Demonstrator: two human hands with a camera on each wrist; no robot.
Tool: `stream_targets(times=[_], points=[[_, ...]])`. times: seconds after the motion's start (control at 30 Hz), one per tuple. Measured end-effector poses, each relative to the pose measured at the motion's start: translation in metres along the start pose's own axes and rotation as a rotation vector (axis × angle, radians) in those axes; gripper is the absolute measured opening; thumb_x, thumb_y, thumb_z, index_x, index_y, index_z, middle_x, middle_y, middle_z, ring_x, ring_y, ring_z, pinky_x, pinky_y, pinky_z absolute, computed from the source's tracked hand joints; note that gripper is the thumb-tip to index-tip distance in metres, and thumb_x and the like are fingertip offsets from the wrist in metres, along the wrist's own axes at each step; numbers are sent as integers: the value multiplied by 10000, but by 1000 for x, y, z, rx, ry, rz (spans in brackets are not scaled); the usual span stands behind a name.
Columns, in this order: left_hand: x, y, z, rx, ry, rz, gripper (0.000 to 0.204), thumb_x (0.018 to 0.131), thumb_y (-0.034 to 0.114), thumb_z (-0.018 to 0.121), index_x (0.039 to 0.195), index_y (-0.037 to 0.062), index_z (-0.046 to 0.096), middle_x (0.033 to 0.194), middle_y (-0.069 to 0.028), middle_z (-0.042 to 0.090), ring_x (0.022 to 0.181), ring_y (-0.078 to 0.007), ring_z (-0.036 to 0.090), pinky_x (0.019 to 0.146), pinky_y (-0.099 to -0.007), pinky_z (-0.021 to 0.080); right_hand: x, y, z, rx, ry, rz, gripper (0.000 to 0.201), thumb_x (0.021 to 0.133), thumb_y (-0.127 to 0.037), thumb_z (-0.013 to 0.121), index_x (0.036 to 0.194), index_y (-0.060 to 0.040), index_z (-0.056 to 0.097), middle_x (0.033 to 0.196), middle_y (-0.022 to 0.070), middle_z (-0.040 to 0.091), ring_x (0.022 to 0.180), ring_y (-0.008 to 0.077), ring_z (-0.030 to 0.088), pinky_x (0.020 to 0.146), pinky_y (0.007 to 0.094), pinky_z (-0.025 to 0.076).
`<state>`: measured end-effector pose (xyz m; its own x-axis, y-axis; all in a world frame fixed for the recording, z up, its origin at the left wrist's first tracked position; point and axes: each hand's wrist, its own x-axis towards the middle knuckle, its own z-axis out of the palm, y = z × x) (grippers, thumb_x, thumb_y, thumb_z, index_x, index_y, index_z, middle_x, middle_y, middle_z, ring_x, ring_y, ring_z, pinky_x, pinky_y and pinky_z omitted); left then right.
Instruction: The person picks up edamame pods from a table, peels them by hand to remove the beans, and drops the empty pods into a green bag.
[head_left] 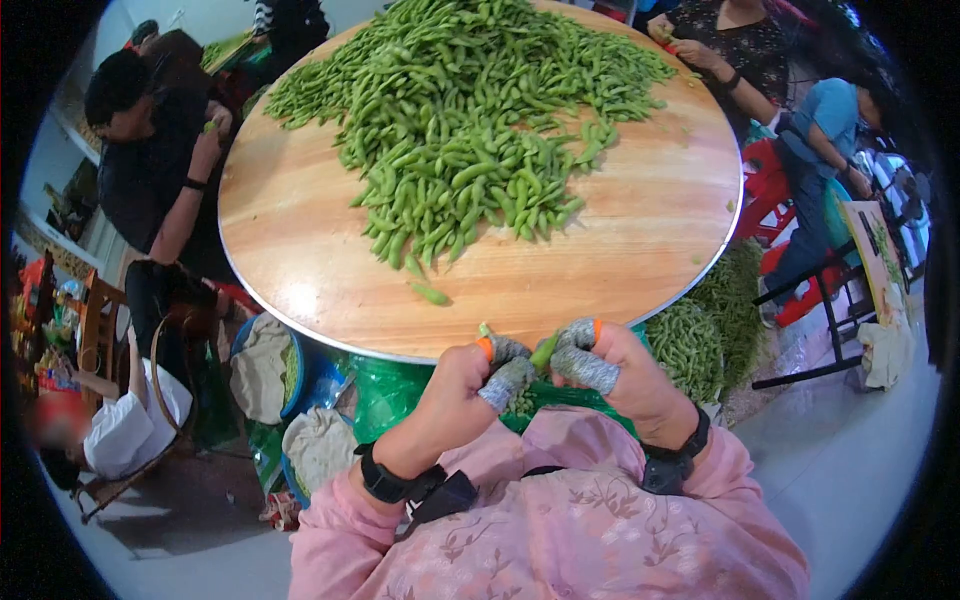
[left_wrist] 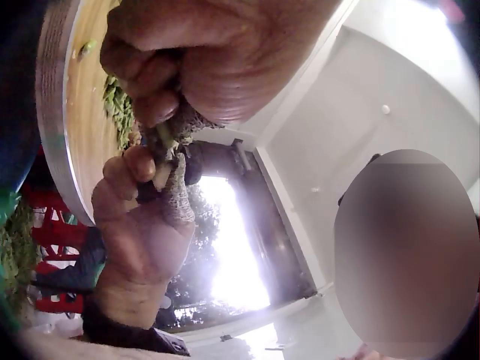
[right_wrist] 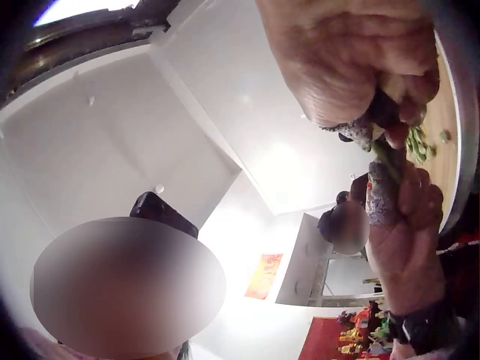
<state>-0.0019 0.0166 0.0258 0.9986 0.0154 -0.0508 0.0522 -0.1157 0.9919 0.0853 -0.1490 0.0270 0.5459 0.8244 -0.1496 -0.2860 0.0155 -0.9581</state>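
pink floral top is filling the near view. l grip & r grip are both pinching one green pod btwn wrapped fingertips, by the desk's near edge; pod pile is covering the desk's far part, w/ 1 loose pod lying closer.

fingers curled, close together
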Motion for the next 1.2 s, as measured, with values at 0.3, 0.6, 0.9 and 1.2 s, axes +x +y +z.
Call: stream_targets(times=[0.3, 0.6, 0.9, 1.2], points=[[-2, -4, 15, 941, 245, 288, 299, 663, 179, 676, 891, 15, 575, 734, -155, 585, 604, -319, 565, 526, -362, 458, 2, 9, -8, 17, 61, -81, 176, 814, -181, 573, 887, -21, 592, 787, -14, 579, 693, 53, 518, 637, 193, 417], [-2, -26, 15, 208, 136, 257, 108, 769, 122, 546, 815, 27, 529, 601, -113, 504, 565, -270, 512, 514, -312, 402, 8, 37, -9, 133, 24, -180, 199, 786, -154, 605, 905, 5, 584, 800, 27, 598, 679, 89, 547, 624, 211, 438], [1, -25, 18, -341, 114, -85, 214, 816, 224, 573, 816, 11, 549, 633, 16, 514, 556, -77, 466, 500, -215, 375, 8, 37, -13, -34, 42, -135, 119, 822, -82, 528, 875, 14, 574, 784, 17, 587, 690, 73, 527, 625, 209, 428], [4, -38, 16, -257, -49, 117, 195, 824, 182, 554, 830, -12, 571, 617, -17, 513, 542, -82, 430, 499, -228, 369, 4, 34, -15, -30, -98, -160, 131, 797, -49, 556, 901, 27, 577, 830, 29, 597, 741, 78, 532, 662, 218, 437]])
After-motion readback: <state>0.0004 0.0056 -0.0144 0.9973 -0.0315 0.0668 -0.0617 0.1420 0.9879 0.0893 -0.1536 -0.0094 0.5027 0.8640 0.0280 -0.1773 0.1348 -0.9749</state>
